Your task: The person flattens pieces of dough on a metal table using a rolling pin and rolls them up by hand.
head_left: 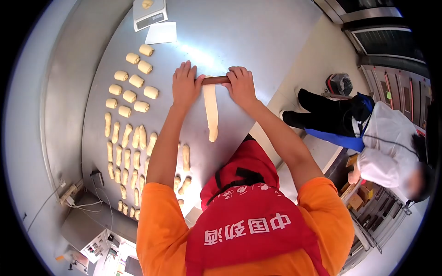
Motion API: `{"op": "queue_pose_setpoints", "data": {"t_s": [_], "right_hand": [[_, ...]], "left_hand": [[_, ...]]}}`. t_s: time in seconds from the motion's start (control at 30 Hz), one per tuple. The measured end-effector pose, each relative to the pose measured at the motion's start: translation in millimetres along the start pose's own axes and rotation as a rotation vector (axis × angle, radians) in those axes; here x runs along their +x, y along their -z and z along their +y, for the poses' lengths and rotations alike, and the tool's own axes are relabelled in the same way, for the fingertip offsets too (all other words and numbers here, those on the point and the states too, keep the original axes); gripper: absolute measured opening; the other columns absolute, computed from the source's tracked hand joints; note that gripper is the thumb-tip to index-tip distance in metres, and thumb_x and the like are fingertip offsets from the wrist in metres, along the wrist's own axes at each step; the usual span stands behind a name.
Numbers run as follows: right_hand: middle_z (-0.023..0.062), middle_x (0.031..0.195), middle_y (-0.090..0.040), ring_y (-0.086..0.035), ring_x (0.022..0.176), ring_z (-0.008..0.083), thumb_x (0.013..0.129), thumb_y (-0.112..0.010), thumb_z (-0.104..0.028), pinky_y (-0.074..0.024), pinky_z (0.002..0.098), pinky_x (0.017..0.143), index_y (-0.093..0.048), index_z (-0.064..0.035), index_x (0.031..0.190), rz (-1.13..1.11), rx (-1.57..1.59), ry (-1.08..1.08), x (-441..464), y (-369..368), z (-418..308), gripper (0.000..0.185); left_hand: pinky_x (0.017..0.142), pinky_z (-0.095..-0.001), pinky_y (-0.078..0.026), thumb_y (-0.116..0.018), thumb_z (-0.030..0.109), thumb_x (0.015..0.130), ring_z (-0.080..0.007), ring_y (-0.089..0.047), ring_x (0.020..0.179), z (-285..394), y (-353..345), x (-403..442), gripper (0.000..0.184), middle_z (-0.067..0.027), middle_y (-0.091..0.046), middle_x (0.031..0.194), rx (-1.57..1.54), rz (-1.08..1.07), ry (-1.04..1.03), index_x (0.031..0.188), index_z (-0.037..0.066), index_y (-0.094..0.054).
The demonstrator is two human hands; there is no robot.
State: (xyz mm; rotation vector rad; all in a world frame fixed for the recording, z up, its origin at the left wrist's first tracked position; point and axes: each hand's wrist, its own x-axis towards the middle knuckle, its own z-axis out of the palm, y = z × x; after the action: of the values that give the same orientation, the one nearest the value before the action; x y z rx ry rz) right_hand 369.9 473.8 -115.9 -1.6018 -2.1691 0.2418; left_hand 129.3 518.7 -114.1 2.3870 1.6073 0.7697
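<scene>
A short brown rolling pin (215,80) lies across the far end of a long, flattened dough strip (210,110). My left hand (185,85) is on the pin's left end, thumb along it and fingers stretched forward. At the other end, my right hand (241,85) rests with its fingers curled over the wood. The strip runs from under the pin toward me on the metal table (258,41). To the left of my hands are several rolled-up dough pieces (136,81). Nearer to me lie several long dough pieces (127,135), some partly hidden behind my left arm.
A white scale (150,14) with a dough lump on it stands at the far left, beside a white sheet (161,32). A power strip (71,193) with cables is at lower left. Right of the table, another person (386,133) in white stands near shelving.
</scene>
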Motion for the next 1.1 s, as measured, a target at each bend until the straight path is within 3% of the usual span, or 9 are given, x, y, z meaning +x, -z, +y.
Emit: {"op": "queue_pose_setpoints", "data": {"t_s": [0.13,0.27,0.37,0.47,0.5,0.57,0.7,0.83,1.1], "right_hand": [[0.0127,0.131,-0.066,-0.062,0.121,0.0331,0.086,-0.084,-0.024,-0.0428,0.0505,0.105,-0.069,-0.0046,0.117,0.022,0.062,-0.018,-26.7,4.7,-8.4,0.04],[0.012,0.13,-0.069,-0.063,0.12,0.0341,0.089,-0.079,-0.028,-0.0398,0.0527,0.111,-0.069,-0.0065,0.118,0.069,-0.028,0.021,-110.6,31.7,-53.5,0.037],[0.0097,0.124,-0.072,-0.065,0.118,0.0336,0.093,-0.075,-0.028,-0.0377,0.0545,0.114,-0.071,-0.0079,0.113,0.103,0.056,0.008,-151.5,24.8,-50.8,0.029],[0.0167,0.098,-0.069,-0.064,0.096,0.0376,0.097,-0.071,-0.024,-0.0468,0.0511,0.096,-0.07,-0.0021,0.099,-0.255,0.04,-0.177,-72.7,29.9,-31.5,0.022],[0.0177,0.099,-0.067,-0.062,0.097,0.0389,0.097,-0.073,-0.023,-0.0479,0.0502,0.091,-0.069,-0.0008,0.103,0.129,0.091,-0.109,-53.2,13.0,-28.6,0.023],[0.0233,0.131,-0.062,-0.056,0.124,0.0417,0.098,-0.074,-0.028,-0.0448,0.0535,0.104,-0.065,0.0012,0.128,0.09,-0.006,-0.121,-41.0,4.0,-33.1,0.043],[0.0266,0.167,-0.04,-0.035,0.157,0.0411,0.094,-0.078,-0.031,-0.0335,0.0549,0.121,-0.054,0.001,0.151,-0.005,-0.112,-0.105,-101.7,9.8,-65.4,0.07],[0.024,0.171,-0.037,-0.03,0.161,0.0401,0.09,-0.08,-0.029,-0.0302,0.0556,0.125,-0.053,-0.0015,0.154,-0.171,-0.01,-0.113,-207.1,35.0,-113.6,0.074],[0.0182,0.153,-0.056,-0.047,0.148,0.0383,0.083,-0.082,-0.013,-0.0347,0.056,0.12,-0.063,-0.0029,0.142,-0.095,0.088,0.255,-157.1,47.8,-105.3,0.063]], "left_hand": [[0.116,-0.0549,-0.04,-0.066,0.029,0.105,-0.0433,-0.057,0.137,24.8,31.0,-43.3,0.036,-0.0252,-0.065,0.142,-0.137,-0.282,0.19,0.123,-0.001,-0.069],[0.119,-0.0594,-0.037,-0.063,0.028,0.105,-0.0476,-0.053,0.142,92.7,52.6,-153.4,0.049,-0.0302,-0.058,0.15,0.03,-0.097,0.059,0.142,-0.004,-0.061],[0.114,-0.059,-0.04,-0.062,0.025,0.105,-0.0442,-0.063,0.127,94.7,52.0,-174.8,0.036,-0.0282,-0.069,0.134,0.029,0.004,0.063,0.125,-0.004,-0.072],[0.097,-0.056,-0.046,-0.063,0.023,0.104,-0.0378,-0.062,0.081,65.0,41.4,-101.3,0.034,-0.0144,-0.067,0.076,0.163,-0.166,0.16,0.078,0.003,-0.07],[0.101,-0.0547,-0.047,-0.063,0.025,0.105,-0.0389,-0.063,0.089,53.1,28.9,-76.9,0.031,-0.0162,-0.07,0.088,0.125,-0.04,0.125,0.088,0.002,-0.071],[0.128,-0.0536,-0.031,-0.061,0.035,0.107,-0.041,-0.051,0.143,36.2,15.8,-52.5,0.05,-0.0275,-0.058,0.15,0.191,-0.062,0.035,0.137,-0.005,-0.064],[0.132,-0.0576,-0.021,-0.059,0.041,0.107,-0.0474,-0.03,0.16,53.9,19.3,-121.1,0.076,-0.0334,-0.037,0.167,0.072,-0.195,0.05,0.162,-0.008,-0.038],[0.133,-0.059,-0.017,-0.06,0.036,0.105,-0.0459,-0.028,0.161,115.6,55.3,-233.7,0.078,-0.0288,-0.035,0.17,0.078,-0.288,0.183,0.165,-0.006,-0.034],[0.099,-0.0519,-0.044,-0.079,0.032,0.09,-0.0383,-0.058,0.113,131.5,83.3,-268.5,0.04,-0.0186,-0.064,0.118,-0.006,-0.225,0.311,0.112,0.002,-0.066]]}}
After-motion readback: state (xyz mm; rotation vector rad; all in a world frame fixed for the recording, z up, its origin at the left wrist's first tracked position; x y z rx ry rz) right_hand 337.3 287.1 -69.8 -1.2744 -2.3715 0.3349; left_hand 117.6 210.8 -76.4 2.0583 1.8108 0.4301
